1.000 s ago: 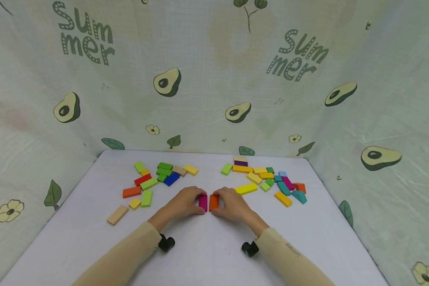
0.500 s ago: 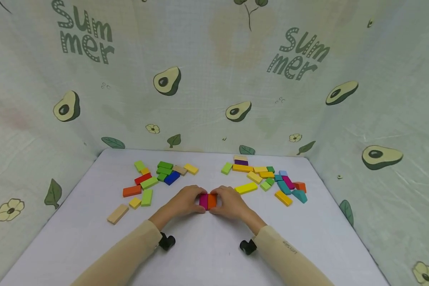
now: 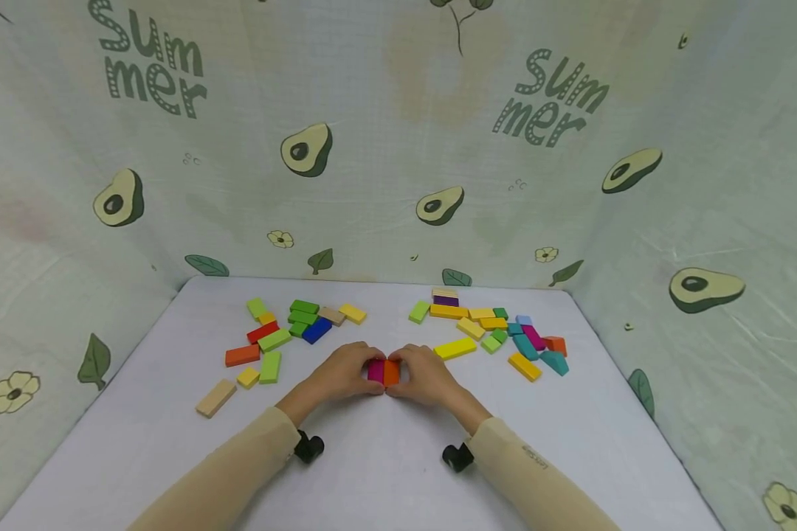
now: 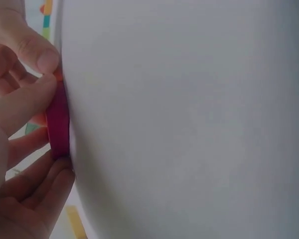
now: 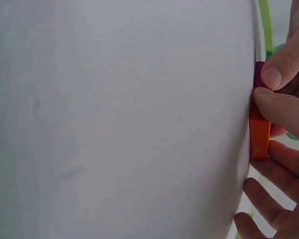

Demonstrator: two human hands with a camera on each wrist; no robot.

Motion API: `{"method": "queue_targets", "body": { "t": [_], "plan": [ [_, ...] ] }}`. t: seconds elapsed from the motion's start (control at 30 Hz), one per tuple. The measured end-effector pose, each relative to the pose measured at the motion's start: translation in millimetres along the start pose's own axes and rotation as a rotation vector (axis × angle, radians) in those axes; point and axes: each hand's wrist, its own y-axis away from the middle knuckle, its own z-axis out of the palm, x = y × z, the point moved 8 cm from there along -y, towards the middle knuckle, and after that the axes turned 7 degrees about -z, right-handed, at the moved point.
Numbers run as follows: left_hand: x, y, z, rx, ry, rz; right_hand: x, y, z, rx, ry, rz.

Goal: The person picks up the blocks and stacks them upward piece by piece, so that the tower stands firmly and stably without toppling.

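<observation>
Near the middle of the table, my left hand (image 3: 345,372) grips a magenta block (image 3: 375,371) between thumb and fingers. Opposite it, my right hand (image 3: 428,375) pinches an orange block (image 3: 391,373) the same way. The two blocks lie side by side on the white cloth with their long sides touching. In the left wrist view the magenta block (image 4: 59,122) shows between thumb and fingertips, its far end partly covered by the thumbs. From the right wrist, the orange block (image 5: 260,137) is seen between thumb and fingers, and my thumb hides part of its top.
Loose coloured blocks lie at the left, among them a plain wooden block (image 3: 216,398), a red-orange block (image 3: 242,355) and a blue block (image 3: 316,330). More are at the right, including a long yellow block (image 3: 454,349) and a teal block (image 3: 554,362). A printed cloth (image 3: 372,251) stands behind.
My right hand has moved the orange block left, closing the gap to the magenta block, so they touch. The left hand has stayed nearly still. The head view has shifted slightly.
</observation>
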Motion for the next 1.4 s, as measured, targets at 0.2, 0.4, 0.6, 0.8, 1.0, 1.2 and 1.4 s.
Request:
{"method": "queue_targets", "body": {
  "t": [0.2,0.4,0.6,0.8,1.0,1.2,1.4],
  "plan": [
    [0.4,-2.9,0.3,0.0,-0.014,0.011,0,2.8,-3,-0.037,-0.016,-0.02],
    [1.0,-5.4,4.7,-0.009,-0.04,0.002,14,18.7,-27,-0.065,-0.032,-0.01],
    [-1.2,-4.1,6.5,-0.027,-0.061,-0.024,57,30.6,-68,-0.001,0.041,0.055],
    [-2.2,-1.6,5.8,-0.029,-0.064,-0.025,104,27.7,-98,0.047,0.096,0.103],
    [0.3,-0.5,4.7,-0.032,-0.062,-0.022,130,14.9,-106,0.025,0.127,0.093],
    [1.0,-0.5,3.8,-0.032,-0.061,-0.031,140,6.4,-103,-0.004,0.155,0.093],
    [0.8,-1.7,4.4,-0.036,-0.074,-0.034,144,7.7,-100,-0.027,0.142,0.111]
  ]
}}
